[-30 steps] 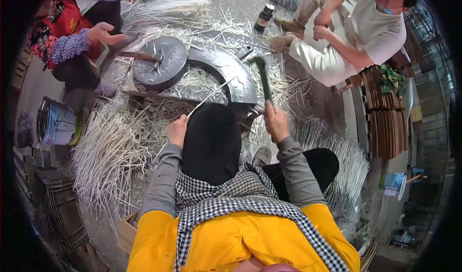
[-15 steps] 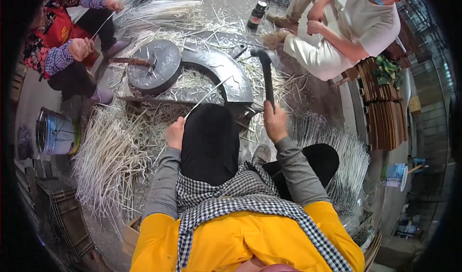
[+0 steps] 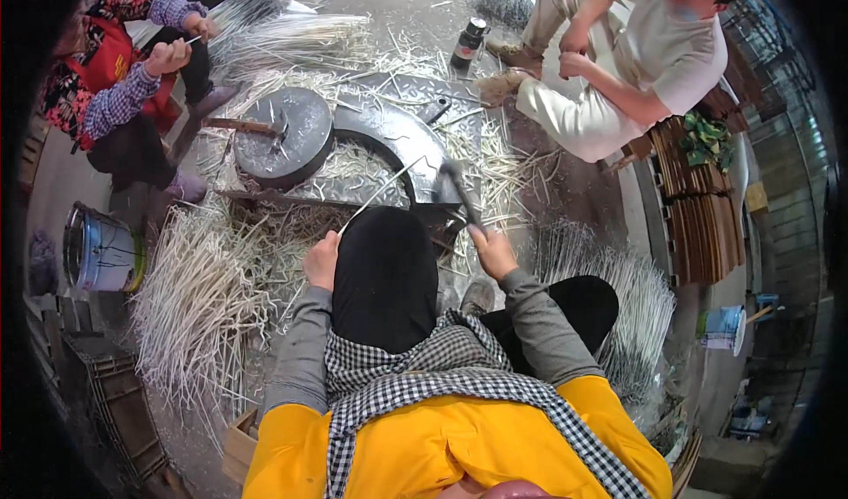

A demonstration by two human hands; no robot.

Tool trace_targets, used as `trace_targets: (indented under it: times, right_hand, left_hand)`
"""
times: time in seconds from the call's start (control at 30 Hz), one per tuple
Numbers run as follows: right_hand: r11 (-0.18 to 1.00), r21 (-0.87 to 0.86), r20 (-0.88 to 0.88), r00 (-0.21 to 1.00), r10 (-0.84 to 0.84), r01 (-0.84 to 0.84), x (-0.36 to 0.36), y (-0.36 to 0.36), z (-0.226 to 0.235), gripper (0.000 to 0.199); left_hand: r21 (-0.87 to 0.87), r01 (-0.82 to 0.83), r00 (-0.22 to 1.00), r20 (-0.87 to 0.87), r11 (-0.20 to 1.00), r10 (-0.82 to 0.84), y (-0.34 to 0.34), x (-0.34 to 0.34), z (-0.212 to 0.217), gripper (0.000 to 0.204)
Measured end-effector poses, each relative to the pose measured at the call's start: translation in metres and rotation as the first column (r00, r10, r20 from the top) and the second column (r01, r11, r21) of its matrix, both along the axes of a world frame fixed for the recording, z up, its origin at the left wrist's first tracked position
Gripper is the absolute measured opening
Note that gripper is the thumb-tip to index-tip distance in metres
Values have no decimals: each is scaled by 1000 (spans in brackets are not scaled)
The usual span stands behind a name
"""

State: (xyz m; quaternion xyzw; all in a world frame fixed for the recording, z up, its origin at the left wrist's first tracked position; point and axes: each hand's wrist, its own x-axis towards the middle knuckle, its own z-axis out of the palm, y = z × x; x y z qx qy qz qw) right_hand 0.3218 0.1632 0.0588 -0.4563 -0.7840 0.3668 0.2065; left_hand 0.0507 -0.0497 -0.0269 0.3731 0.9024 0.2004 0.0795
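My left hand (image 3: pixel 320 260) is closed round the near end of a thin pale metal rod (image 3: pixel 382 190). The rod slants away to the right, and its far end lies over a curved dark metal block (image 3: pixel 389 137). My right hand (image 3: pixel 495 253) grips the handle of a hammer (image 3: pixel 470 206). Smeared by motion, the hammer head is low at the right end of the block, close to the rod's tip; whether it touches anything I cannot tell. Left of the block is a thick round metal disc (image 3: pixel 281 132) with a wooden-handled tool (image 3: pixel 240 125) lying on it.
Bundles of pale rods (image 3: pixel 199 300) lie at left, more rods (image 3: pixel 632 287) at right. Loose rod pieces litter the metal plate. One person (image 3: pixel 119 84) sits at far left holding a rod, another (image 3: pixel 636 66) at far right. A bucket (image 3: pixel 102 247) and a dark bottle (image 3: pixel 469 43) stand nearby.
The hammer has swung down and to the left, toward the block, with my right hand lower. My left hand still holds the rod in nearly the same place. The far-left person's hands have come closer together.
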Motion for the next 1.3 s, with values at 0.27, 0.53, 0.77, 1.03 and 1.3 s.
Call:
trace_targets:
  times: [0.27, 0.53, 0.77, 1.03, 1.3]
  right_hand:
    - [983, -185, -344, 937, -65, 0, -28, -3, 48, 43]
    - [981, -183, 154, 984, 86, -57, -10, 18, -4, 46]
    - [1000, 22, -465, 885, 12, -2, -46, 7, 30, 48]
    - [976, -214, -66, 997, 32, -45, -38, 9, 48, 43]
    - [1000, 18, -98, 995, 8, -6, -32, 12, 5, 43]
  left_hand:
    - [50, 14, 1000, 12, 999, -14, -7, -5, -3, 22]
    - [118, 20, 1000, 21, 993, -23, -8, 0, -7, 22]
    - [83, 25, 1000, -10, 996, -24, -8, -4, 8, 24]
    - [155, 22, 999, -52, 988, -14, -7, -4, 9, 26]
    - [78, 17, 999, -38, 997, -14, -4, -3, 16, 27]
